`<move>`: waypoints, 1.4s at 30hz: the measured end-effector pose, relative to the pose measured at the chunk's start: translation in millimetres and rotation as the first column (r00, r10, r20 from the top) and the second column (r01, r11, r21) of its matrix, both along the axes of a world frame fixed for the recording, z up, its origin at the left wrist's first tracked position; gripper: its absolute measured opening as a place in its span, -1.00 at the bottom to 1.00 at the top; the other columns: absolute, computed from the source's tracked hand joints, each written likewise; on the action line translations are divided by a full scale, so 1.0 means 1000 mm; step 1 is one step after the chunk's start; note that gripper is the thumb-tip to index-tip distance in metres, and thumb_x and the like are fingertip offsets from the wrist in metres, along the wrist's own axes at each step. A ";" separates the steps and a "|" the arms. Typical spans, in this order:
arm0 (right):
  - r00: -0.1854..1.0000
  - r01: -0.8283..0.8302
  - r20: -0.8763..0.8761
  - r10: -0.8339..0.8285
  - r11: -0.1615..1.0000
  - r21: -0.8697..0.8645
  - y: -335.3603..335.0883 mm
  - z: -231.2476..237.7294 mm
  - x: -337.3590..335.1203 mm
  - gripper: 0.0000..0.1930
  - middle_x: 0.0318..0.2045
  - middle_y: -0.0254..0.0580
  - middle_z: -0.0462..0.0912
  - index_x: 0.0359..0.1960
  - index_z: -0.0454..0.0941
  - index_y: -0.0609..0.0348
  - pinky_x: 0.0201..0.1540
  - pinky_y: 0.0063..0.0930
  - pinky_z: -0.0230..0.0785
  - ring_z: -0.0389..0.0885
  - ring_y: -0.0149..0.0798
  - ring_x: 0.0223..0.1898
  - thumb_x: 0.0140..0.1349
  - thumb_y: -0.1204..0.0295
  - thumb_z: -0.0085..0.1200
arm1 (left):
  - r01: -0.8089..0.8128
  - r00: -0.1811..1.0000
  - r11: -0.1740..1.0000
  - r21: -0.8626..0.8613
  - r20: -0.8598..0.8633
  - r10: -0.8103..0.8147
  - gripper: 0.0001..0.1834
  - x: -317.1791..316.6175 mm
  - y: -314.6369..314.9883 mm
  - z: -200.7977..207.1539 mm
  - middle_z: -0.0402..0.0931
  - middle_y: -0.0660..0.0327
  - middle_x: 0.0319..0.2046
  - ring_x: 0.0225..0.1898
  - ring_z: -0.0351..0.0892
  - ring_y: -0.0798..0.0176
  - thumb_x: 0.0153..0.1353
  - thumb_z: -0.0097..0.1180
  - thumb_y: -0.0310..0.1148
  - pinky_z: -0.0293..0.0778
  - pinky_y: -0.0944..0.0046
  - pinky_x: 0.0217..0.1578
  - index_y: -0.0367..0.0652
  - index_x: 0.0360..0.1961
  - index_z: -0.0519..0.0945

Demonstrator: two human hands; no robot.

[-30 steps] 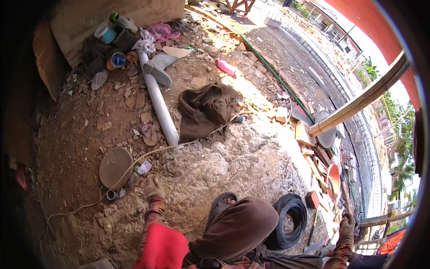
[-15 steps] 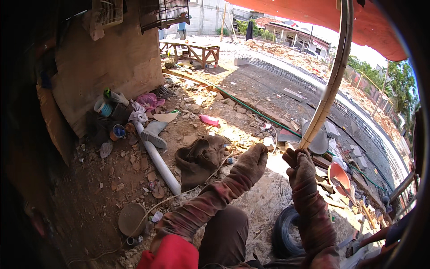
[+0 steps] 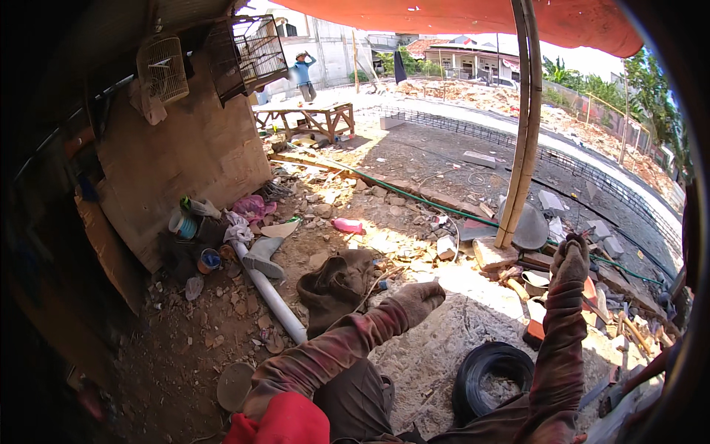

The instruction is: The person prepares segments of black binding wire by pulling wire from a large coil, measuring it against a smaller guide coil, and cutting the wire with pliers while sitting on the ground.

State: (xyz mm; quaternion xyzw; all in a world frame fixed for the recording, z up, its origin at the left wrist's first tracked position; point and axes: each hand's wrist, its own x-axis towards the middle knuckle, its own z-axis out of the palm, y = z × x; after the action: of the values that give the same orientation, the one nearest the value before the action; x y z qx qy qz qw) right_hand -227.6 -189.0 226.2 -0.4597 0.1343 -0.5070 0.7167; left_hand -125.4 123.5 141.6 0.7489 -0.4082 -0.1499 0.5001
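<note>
My left hand point(image 3: 419, 301), in a brown work glove, is closed with its fingertips pinched together above the pale rubble floor. Off to the right, my right hand point(image 3: 571, 263) is raised and also closed, its fingers bunched at the top. Whatever either one grips is too thin or hidden to make out. Below and between my forearms lies a black coil of wire point(image 3: 467, 385). A crumpled brown sack point(image 3: 336, 285) rests left of my left hand.
A pair of bamboo poles point(image 3: 523, 133) stands between my hands and the yard. Left are a grey pipe point(image 3: 275, 300), a rubber boot point(image 3: 265, 257) and buckets. A wooden table point(image 3: 318, 111) and a person point(image 3: 305, 75) are farther back. A green hose point(image 3: 407, 191) crosses the ground.
My hands have spread apart, the right one moving to the right, away from the poles' base. The view has shifted, bringing more of the person at the back into sight, one arm raised.
</note>
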 end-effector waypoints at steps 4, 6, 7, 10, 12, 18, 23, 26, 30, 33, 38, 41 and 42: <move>0.986 0.160 0.023 -0.165 0.976 0.149 -0.073 -0.061 -0.010 -0.91 -0.64 -0.48 0.39 -0.29 0.41 -0.07 -0.83 -0.64 -0.13 0.17 -0.55 -0.81 0.23 0.45 -0.14 | -0.029 1.000 0.991 0.130 0.014 0.027 -0.80 0.023 0.010 -0.029 0.61 0.17 -0.31 -0.23 0.54 0.34 0.23 0.10 -0.36 0.44 0.31 -0.14 -0.22 -0.17 0.58; 0.982 0.183 0.010 -0.188 0.966 0.183 -0.092 -0.082 -0.023 -0.92 -0.65 -0.49 0.38 -0.33 0.40 -0.09 -0.83 -0.64 -0.14 0.16 -0.55 -0.81 0.23 0.45 -0.14 | -0.004 1.000 0.986 0.164 -0.003 0.005 -0.82 0.036 0.013 -0.041 0.61 0.21 -0.39 -0.29 0.54 0.33 0.18 0.13 -0.36 0.44 0.30 -0.20 -0.20 -0.22 0.59; 0.980 0.199 -0.052 -0.193 0.964 0.177 -0.098 -0.094 -0.027 -0.92 -0.66 -0.51 0.36 -0.37 0.39 -0.12 -0.83 -0.64 -0.14 0.15 -0.55 -0.82 0.22 0.44 -0.13 | -0.004 1.000 0.985 0.173 -0.001 0.004 -0.82 0.040 0.016 -0.046 0.61 0.21 -0.39 -0.29 0.54 0.33 0.18 0.13 -0.36 0.44 0.30 -0.20 -0.20 -0.22 0.59; 0.967 0.240 -0.119 -0.224 0.959 0.151 -0.113 -0.112 -0.043 -0.91 -0.67 -0.52 0.35 -0.42 0.38 -0.15 -0.83 -0.64 -0.14 0.14 -0.55 -0.83 0.21 0.43 -0.12 | -0.019 0.968 0.954 0.300 -0.232 0.092 -0.84 0.030 0.018 -0.013 0.57 0.30 -0.45 -0.43 0.50 0.40 0.19 0.11 -0.36 0.45 0.33 -0.37 -0.20 -0.26 0.60; 0.954 0.293 -0.114 -0.278 0.946 0.141 -0.148 -0.143 -0.043 -0.92 -0.67 -0.50 0.36 -0.43 0.38 -0.15 -0.84 -0.63 -0.13 0.13 -0.54 -0.83 0.19 0.42 -0.10 | 0.014 0.960 0.950 0.311 -0.270 0.074 -0.84 0.036 0.026 -0.009 0.56 0.31 -0.45 -0.48 0.47 0.43 0.19 0.10 -0.35 0.42 0.37 -0.44 -0.20 -0.27 0.61; 0.959 0.276 -0.088 -0.268 0.955 0.104 -0.188 -0.182 -0.054 -0.89 -0.68 -0.46 0.38 -0.42 0.41 -0.12 -0.85 -0.63 -0.14 0.11 -0.54 -0.84 0.17 0.47 -0.13 | 0.411 0.868 0.867 0.281 -0.412 -0.278 -0.83 0.049 0.022 -0.012 0.58 0.31 -0.43 -0.46 0.48 0.46 0.16 0.19 -0.38 0.42 0.39 -0.43 -0.21 -0.25 0.64; 0.964 0.257 -0.107 -0.242 0.952 0.167 -0.166 -0.178 -0.054 -0.86 -0.57 -0.50 0.38 -0.29 0.48 0.10 -0.68 -0.75 0.09 0.28 -0.58 -0.64 0.20 0.59 -0.12 | 0.288 0.933 0.877 0.385 -0.319 -0.167 -0.80 0.047 0.019 -0.003 0.61 0.30 -0.37 -0.32 0.51 0.46 0.17 0.19 -0.33 0.45 0.37 -0.28 -0.18 -0.22 0.64; 0.964 0.190 -0.234 -0.127 0.943 0.272 -0.139 -0.165 -0.060 -0.89 -0.64 -0.45 0.38 -0.29 0.47 -0.05 -0.82 -0.71 -0.01 0.22 -0.58 -0.77 0.23 0.47 -0.10 | 0.142 0.874 0.983 0.117 -0.481 -0.069 -0.85 0.046 0.025 -0.001 0.60 0.22 -0.25 -0.22 0.55 0.37 0.19 0.13 -0.39 0.49 0.35 -0.21 -0.22 -0.26 0.63; 0.968 0.118 -0.250 -0.026 0.926 0.359 -0.122 -0.164 -0.053 -0.89 -0.67 -0.52 0.29 -0.42 0.36 -0.14 -0.82 -0.66 -0.18 0.11 -0.57 -0.79 0.26 0.43 -0.15 | -0.075 0.705 0.884 -0.461 -0.652 -0.280 -0.86 0.021 0.007 0.029 0.53 0.08 -0.04 0.00 0.54 0.05 0.22 -0.01 -0.50 0.51 0.09 -0.01 -0.26 -0.31 0.60; 0.970 0.036 -0.237 0.060 0.923 0.383 -0.090 -0.154 -0.045 -0.90 -0.66 -0.51 0.28 -0.40 0.35 -0.12 -0.81 -0.67 -0.17 0.09 -0.58 -0.78 0.26 0.45 -0.15 | -0.166 0.667 0.713 -0.682 -0.610 -0.429 -0.83 0.025 -0.012 0.040 0.53 0.04 -0.04 0.04 0.51 -0.01 0.23 -0.05 -0.46 0.44 -0.09 0.08 -0.28 -0.31 0.58; 0.925 -0.134 -0.295 0.242 0.930 0.342 -0.051 -0.157 -0.028 -0.88 -0.61 -0.42 0.37 -0.31 0.38 -0.09 -0.79 -0.65 -0.04 0.21 -0.53 -0.73 0.22 0.50 -0.19 | -0.410 0.534 0.464 -0.785 -0.619 -0.576 -0.78 0.029 -0.050 0.082 0.61 0.08 -0.22 -0.12 0.60 0.08 0.27 -0.06 -0.34 0.52 -0.04 -0.02 -0.21 -0.39 0.58; 0.910 -0.136 -0.336 0.243 0.940 0.313 -0.041 -0.156 -0.022 -0.88 -0.56 -0.39 0.43 -0.31 0.39 -0.05 -0.79 -0.64 0.03 0.35 -0.48 -0.67 0.23 0.50 -0.20 | -0.482 0.628 0.436 -0.760 -0.647 -0.433 -0.79 0.034 -0.062 0.098 0.56 0.20 -0.38 -0.39 0.56 0.23 0.30 -0.04 -0.26 0.55 0.09 -0.28 -0.11 -0.41 0.52; 0.886 -0.085 -0.420 0.196 0.960 0.268 -0.038 -0.153 -0.022 -0.87 -0.53 -0.38 0.45 -0.28 0.40 -0.03 -0.80 -0.63 0.05 0.38 -0.46 -0.66 0.23 0.51 -0.19 | -0.468 0.696 0.400 -0.788 -0.607 -0.382 -0.82 0.037 -0.062 0.097 0.49 0.25 -0.42 -0.47 0.46 0.29 0.31 -0.04 -0.25 0.51 0.15 -0.35 -0.07 -0.40 0.48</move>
State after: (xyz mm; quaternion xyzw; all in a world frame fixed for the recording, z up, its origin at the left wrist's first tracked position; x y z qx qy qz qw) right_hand -249.6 -226.7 73.1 -0.4805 0.3208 -0.3153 0.7529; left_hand -88.5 61.8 239.1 0.2346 -0.1684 -0.1643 0.9432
